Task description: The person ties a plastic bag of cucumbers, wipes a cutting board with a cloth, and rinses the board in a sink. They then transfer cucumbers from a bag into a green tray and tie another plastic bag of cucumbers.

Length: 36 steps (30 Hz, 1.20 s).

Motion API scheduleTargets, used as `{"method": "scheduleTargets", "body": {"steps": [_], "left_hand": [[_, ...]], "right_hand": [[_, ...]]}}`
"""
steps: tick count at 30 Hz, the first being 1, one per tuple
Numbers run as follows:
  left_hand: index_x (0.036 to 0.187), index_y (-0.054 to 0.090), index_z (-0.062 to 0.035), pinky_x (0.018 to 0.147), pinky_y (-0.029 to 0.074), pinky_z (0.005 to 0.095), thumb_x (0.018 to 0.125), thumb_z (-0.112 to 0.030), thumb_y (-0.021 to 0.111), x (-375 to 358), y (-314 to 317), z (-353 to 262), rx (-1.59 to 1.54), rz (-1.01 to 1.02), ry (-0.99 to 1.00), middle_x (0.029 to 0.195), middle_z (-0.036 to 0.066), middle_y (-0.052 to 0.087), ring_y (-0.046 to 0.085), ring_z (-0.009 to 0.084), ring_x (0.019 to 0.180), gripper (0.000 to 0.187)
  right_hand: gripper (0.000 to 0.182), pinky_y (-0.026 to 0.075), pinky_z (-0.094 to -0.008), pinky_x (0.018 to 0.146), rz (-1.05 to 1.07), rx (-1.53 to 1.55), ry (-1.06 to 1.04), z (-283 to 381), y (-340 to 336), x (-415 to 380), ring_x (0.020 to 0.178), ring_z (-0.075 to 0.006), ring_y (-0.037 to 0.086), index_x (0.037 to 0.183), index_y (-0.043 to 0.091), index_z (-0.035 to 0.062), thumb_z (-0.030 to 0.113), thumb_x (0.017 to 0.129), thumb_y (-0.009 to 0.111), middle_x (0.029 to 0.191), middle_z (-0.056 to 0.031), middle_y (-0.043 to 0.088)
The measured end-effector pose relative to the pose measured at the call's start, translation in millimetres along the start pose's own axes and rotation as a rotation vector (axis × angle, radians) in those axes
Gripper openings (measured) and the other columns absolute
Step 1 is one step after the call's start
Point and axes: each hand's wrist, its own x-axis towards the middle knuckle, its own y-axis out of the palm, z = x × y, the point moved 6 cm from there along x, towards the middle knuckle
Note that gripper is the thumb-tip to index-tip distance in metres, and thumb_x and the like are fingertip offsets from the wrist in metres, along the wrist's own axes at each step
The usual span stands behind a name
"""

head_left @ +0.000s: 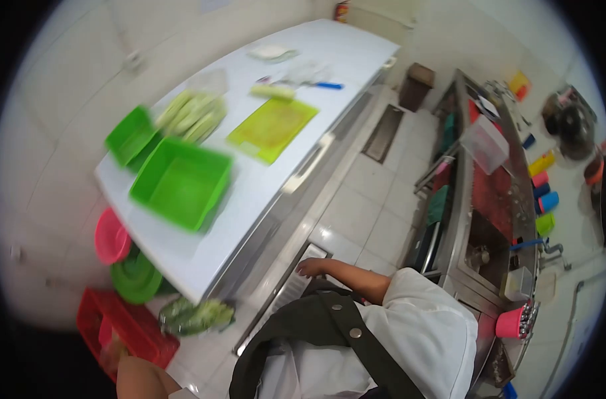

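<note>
My left hand (113,352) is at the lower left, over the red crate (130,326); it is blurred, and a pink thing lies beside it in the crate. My right hand (310,267) hangs near my body above the floor grate (291,292), its fingers too small to read. A bag of green vegetables (195,316) rests on the floor to the right of the crate. On the white table stand two green bins (183,186), a heap of pale green vegetables (192,116) and a yellow-green cutting board (273,130). Behind the board lies a blue-handled knife (329,86).
A pink bucket (112,236) and a green basin (137,276) stand by the table's left end. Along the right runs a steel counter with a sink (486,239), a clear box (485,145) and a pink utensil holder (510,324). A brown bin (417,86) stands at the back.
</note>
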Motion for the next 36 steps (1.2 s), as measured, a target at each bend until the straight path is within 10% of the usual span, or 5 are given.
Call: {"method": "scheduleTargets", "body": {"steps": [9,14,21,31,36], "left_hand": [[0.114,0.045,0.002,0.092,0.038,0.0426,0.082,-0.019,0.048,34,225,24,-0.453,-0.136,-0.132,0.11,0.018,0.049,0.048,0.0279,0.103,0.038],[0.12,0.044,-0.0043,0.073,0.045,0.0276,0.08,0.002,0.052,-92,381,124,-0.378,0.572,-1.072,0.107,0.01,0.054,0.054,0.0175,0.092,0.041],[0.114,0.045,0.0099,0.081,0.045,0.0437,0.086,-0.019,0.051,-167,440,231,0.423,0.927,-0.98,0.106,0.03,0.053,0.053,0.0437,0.094,0.041],[0.1,0.055,0.002,0.076,0.046,0.0422,0.071,-0.028,0.068,-141,469,255,0.704,0.608,-1.213,0.091,0.026,0.06,0.058,0.0395,0.088,0.044],[0.09,0.057,0.0055,0.071,0.047,0.042,0.065,-0.021,0.069,-149,477,269,0.766,0.469,-1.291,0.083,0.026,0.061,0.06,0.039,0.081,0.038]], "right_hand": [[0.029,0.048,-0.0348,0.076,-0.691,0.109,0.008,-62,-262,-117,0.086,-0.0254,0.06,0.098,0.063,0.0078,0.022,0.073,0.063,0.093,-0.0131,0.063],[0.028,0.048,-0.0318,0.071,-0.703,0.38,-0.264,-3,-296,-123,0.077,-0.0193,0.06,0.099,0.06,0.0044,0.023,0.078,0.06,0.086,-0.0101,0.062],[0.023,0.048,-0.0312,0.068,-0.467,0.44,-0.299,-3,-320,-121,0.071,-0.0161,0.06,0.097,0.061,0.0045,0.017,0.079,0.058,0.082,-0.0071,0.062],[0.019,0.045,-0.0316,0.078,-0.725,0.325,-0.698,35,-493,-124,0.087,-0.0169,0.057,0.095,0.06,0.0052,0.004,0.077,0.06,0.093,-0.0064,0.062],[0.035,0.038,-0.0392,0.092,-1.188,-0.125,-0.843,63,-634,-98,0.107,-0.033,0.048,0.1,0.056,0.0047,-0.001,0.066,0.061,0.112,-0.0163,0.054]]}}
